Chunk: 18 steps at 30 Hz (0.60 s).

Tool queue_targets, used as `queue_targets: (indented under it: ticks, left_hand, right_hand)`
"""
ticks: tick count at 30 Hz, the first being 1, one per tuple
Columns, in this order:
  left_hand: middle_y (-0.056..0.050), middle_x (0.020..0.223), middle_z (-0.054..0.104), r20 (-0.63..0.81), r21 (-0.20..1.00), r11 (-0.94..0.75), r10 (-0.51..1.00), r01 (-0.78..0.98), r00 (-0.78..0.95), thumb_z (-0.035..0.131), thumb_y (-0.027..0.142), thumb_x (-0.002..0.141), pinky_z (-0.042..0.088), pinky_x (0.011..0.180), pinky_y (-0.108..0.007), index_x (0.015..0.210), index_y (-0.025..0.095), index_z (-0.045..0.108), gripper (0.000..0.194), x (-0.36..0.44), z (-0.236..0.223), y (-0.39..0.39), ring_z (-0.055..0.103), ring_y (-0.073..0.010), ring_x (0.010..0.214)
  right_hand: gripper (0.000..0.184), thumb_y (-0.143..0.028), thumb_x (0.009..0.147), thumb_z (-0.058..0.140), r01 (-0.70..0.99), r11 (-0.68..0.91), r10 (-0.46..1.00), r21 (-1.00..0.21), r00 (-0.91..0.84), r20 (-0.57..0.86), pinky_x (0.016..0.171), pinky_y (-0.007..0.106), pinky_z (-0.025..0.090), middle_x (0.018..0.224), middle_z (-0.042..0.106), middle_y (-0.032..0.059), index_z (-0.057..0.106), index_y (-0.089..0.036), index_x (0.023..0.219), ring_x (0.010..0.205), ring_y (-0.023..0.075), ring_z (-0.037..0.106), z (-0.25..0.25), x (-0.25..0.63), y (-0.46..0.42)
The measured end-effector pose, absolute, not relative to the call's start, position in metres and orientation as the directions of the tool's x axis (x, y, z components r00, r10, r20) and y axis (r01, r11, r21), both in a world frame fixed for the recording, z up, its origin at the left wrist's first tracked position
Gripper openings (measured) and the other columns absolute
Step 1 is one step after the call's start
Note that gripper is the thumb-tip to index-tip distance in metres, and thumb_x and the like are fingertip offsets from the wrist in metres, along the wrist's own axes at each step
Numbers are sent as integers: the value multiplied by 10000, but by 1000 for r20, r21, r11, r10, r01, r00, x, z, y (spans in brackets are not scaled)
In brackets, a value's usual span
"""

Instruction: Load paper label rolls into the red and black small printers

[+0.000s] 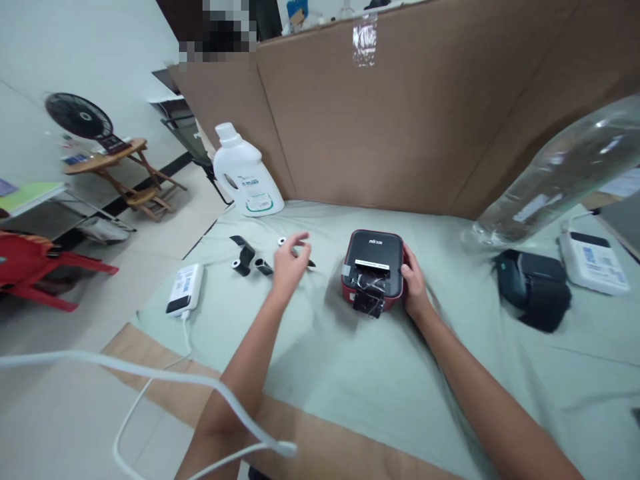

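A small red and black label printer (373,270) sits in the middle of the pale green cloth (350,360), with a dark shiny strip hanging from its front slot. My right hand (413,283) rests against the printer's right side, fingers curled along its edge. My left hand (289,263) hovers to the printer's left with fingers spread, above a thin dark piece (306,263). Small black parts (243,257), a short black cylinder (264,267) and a small white ring (282,241) lie just left of that hand.
A white detergent jug (245,173) stands at the back left before a cardboard wall (400,113). A white power bank (185,289) with cable lies at left. A black device (535,287), a white device (593,261) and a clear plastic bottle (555,173) are at right.
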<state>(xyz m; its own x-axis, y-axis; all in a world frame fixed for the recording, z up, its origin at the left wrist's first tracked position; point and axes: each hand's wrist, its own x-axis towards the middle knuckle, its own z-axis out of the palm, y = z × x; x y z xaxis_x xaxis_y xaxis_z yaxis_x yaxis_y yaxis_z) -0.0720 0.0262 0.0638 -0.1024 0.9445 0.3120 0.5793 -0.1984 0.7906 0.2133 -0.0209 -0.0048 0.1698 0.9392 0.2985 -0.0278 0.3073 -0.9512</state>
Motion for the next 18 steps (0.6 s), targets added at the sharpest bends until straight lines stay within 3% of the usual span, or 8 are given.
queue_targets:
  ticks: [2,4,7,9,14,18]
  left_hand:
    - [-93,1311,697,355,538,-157,933,829,-54,567,197,832,467,1073,-443,1271,223,693,457,-107,75,44,619,-289,1225]
    - [-94,1357,677,205,346,-124,977,930,54,573,160,806,458,1078,-446,1287,236,693,502,-131,81,63,595,-308,1270]
    - [-101,1277,722,13,220,-94,996,971,93,602,193,813,507,987,-409,1238,244,721,444,-144,84,79,641,-314,1196]
    - [-102,1172,755,43,243,-81,996,967,72,618,249,820,527,924,-392,1193,242,736,391,-147,87,76,681,-307,1097]
    - [-71,1049,749,285,463,-54,954,885,-91,623,360,803,549,882,-347,1138,210,726,381,-177,104,14,700,-239,895]
    - [-53,1077,722,227,507,-67,972,859,-58,609,393,807,578,776,-324,1124,238,729,372,-210,106,-49,686,-222,886]
  right_hand:
    - [627,-566,933,556,-34,297,942,-954,174,287,1245,440,307,1575,488,36,492,-284,1489,1481,276,407,-5,214,-20]
    - [621,-566,932,558,-34,293,943,-956,176,282,1244,441,310,1570,494,38,499,-284,1483,1479,277,410,-5,214,-20]
    - [622,-559,928,563,-47,293,944,-955,173,282,1251,455,294,1573,490,40,502,-278,1481,1469,278,423,-5,215,-20]
    - [620,-550,926,569,-53,294,944,-954,171,281,1255,472,281,1573,490,43,504,-277,1478,1462,280,431,-5,215,-20]
    - [600,-541,934,560,-27,302,942,-953,164,293,1245,511,292,1566,498,43,504,-289,1477,1465,289,427,-8,217,-18]
    - [616,-558,922,565,-24,306,938,-952,178,297,1243,486,302,1556,511,45,515,-282,1470,1467,290,430,-11,218,-16]
